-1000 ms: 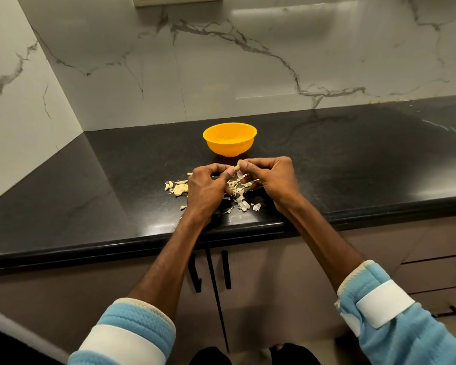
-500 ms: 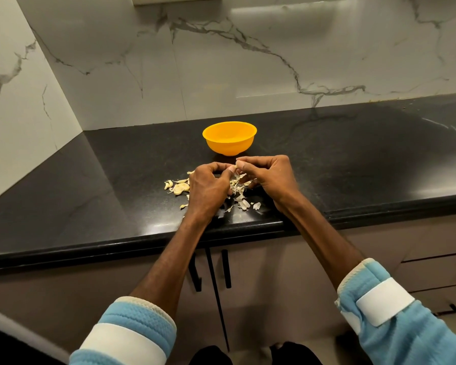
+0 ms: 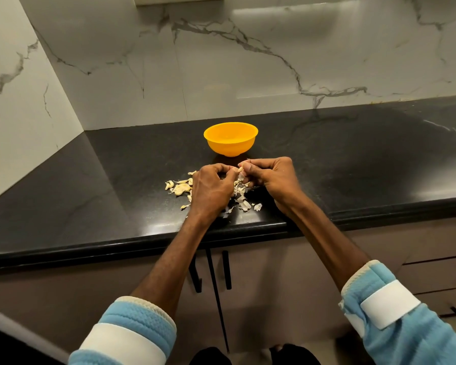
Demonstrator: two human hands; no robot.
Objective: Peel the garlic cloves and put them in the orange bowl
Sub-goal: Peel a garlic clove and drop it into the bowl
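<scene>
Fingers of left hand [image 3: 211, 191] and right hand [image 3: 274, 177] pinch one garlic clove [image 3: 240, 169] near the orange bowl [image 3: 231, 139]; its axis unclear.

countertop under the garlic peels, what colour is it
Black, with faint grey veining and a glossy sheen; the countertop shows clearly in the head view.

A small pale garlic clove [image 3: 240, 169] is pinched between the left hand [image 3: 211, 191] and the right hand [image 3: 271, 177], just near of the orange bowl [image 3: 231, 139], which stands upright on the black table [image 3: 353, 167]. More cloves [image 3: 181, 188] lie heaped to the left, and papery skins [image 3: 244, 204] are scattered nearer.
</scene>
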